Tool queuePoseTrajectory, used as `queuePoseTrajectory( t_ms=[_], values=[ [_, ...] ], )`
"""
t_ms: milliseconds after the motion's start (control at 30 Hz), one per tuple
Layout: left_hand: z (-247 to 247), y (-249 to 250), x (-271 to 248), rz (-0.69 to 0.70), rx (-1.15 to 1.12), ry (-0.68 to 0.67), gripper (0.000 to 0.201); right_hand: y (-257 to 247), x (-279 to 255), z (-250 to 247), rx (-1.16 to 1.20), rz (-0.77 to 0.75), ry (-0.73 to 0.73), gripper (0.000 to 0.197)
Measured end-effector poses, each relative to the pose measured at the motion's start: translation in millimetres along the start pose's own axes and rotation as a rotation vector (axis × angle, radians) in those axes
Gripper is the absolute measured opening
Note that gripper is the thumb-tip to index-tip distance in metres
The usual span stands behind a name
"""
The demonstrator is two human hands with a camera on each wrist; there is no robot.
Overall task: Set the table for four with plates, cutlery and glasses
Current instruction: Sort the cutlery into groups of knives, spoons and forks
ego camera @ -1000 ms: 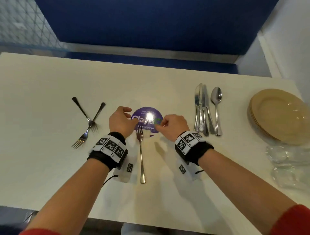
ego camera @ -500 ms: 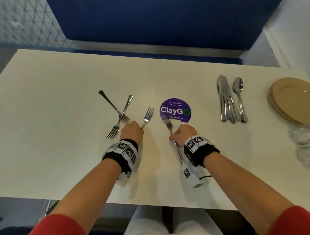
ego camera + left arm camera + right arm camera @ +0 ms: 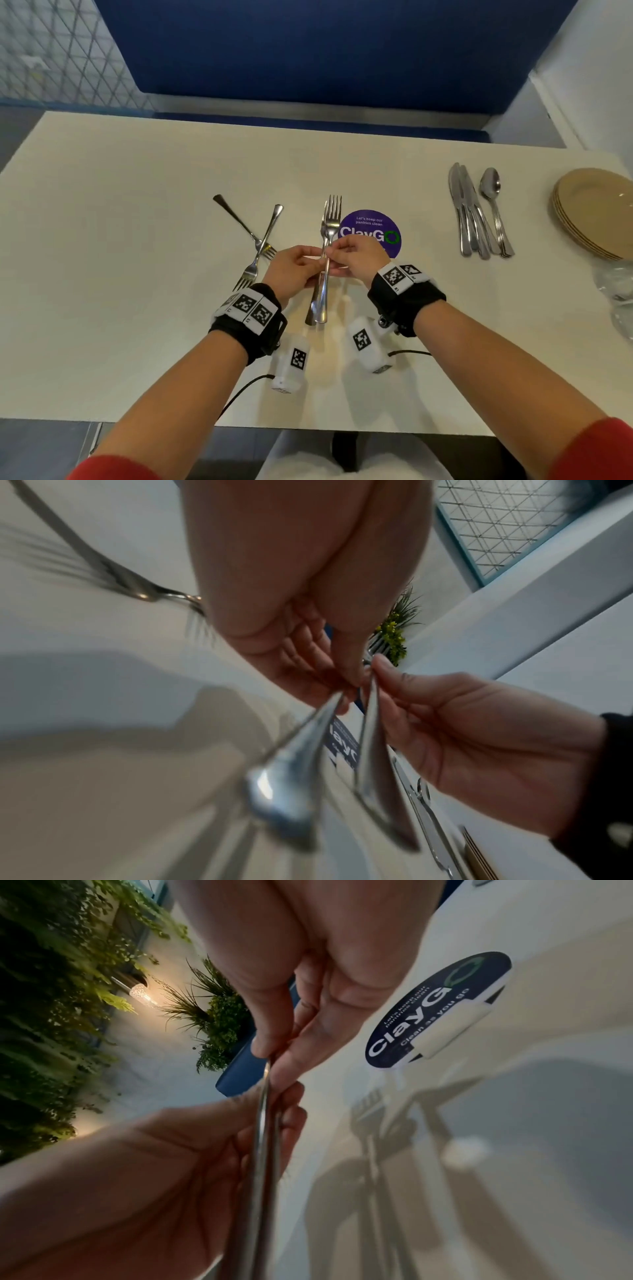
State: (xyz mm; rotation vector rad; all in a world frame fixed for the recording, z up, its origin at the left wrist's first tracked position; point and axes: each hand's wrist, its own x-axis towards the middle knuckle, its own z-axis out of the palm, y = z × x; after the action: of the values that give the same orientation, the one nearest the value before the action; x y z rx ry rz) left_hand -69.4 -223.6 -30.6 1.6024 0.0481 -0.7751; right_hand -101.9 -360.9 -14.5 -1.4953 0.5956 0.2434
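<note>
Two steel forks (image 3: 329, 226) are held side by side just above the white table (image 3: 137, 260), tines pointing away from me. My left hand (image 3: 318, 264) pinches the left fork's stem and my right hand (image 3: 335, 251) pinches the right one; the fingertips meet at the stems. In the left wrist view the left hand (image 3: 346, 688) holds one blurred handle (image 3: 291, 777) and the right hand (image 3: 462, 737) holds the other (image 3: 377, 764). In the right wrist view the right hand (image 3: 270, 1058) pinches the fork's stem (image 3: 263, 1123), with the left hand (image 3: 171, 1164) beside it.
Two more forks (image 3: 255, 246) lie crossed to the left. A round purple sticker (image 3: 373, 233) sits under the held forks. Further right lie several knives (image 3: 467, 212) and a spoon (image 3: 493, 205), then a stack of tan plates (image 3: 596, 212) and clear glasses (image 3: 616, 294) at the edge.
Half a second ago each hand gripped its own fork, the two held apart low over the table. Both forks are now brought together in front of me. The camera view shifted.
</note>
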Motion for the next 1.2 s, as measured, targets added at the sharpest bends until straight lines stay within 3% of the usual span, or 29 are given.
queuePoseTrajectory(
  t_ms=[300, 367, 600, 700, 767, 833, 1000, 1200],
  values=[
    [-11.1, -0.4, -4.4, -0.050, -0.237, -0.065, 0.015, -4.0, 7.8, 7.5, -0.070, 0.013, 0.029, 0.004],
    [-13.1, 1.1, -3.8, -0.051, -0.263, -0.068, 0.016, -6.2, 10.2, 9.0, -0.042, 0.036, 0.012, 0.014],
    [-27.3, 22.7, 5.1, -0.005, -0.080, -0.045, 0.013, -16.9, 16.2, 15.2, -0.056, 0.068, 0.030, 0.026],
    [-45.9, 33.9, 18.2, 0.010, 0.064, 0.043, 0.009, -18.8, 19.9, 19.8, -0.031, 0.044, 0.064, 0.026],
    [-67.7, 40.7, 31.8, 0.090, 0.333, 0.186, 0.009, -21.6, 22.5, 19.6, 0.007, 0.037, 0.070, 0.023],
    [-92.4, 44.7, 44.7, 0.188, 0.779, 0.288, 0.018, -22.9, 25.3, 17.2, 0.061, 0.034, 0.084, 0.020],
    [-121.2, 37.7, 61.5, 0.228, 1.726, 0.090, 0.026, -17.8, 32.8, 16.7, 0.029, 0.033, 0.161, 0.022],
    [-123.1, 47.1, 54.4, 0.171, 2.039, -0.048, 0.023, -19.0, 34.7, 22.2, -0.048, 0.107, 0.145, 0.015]
  ],
)
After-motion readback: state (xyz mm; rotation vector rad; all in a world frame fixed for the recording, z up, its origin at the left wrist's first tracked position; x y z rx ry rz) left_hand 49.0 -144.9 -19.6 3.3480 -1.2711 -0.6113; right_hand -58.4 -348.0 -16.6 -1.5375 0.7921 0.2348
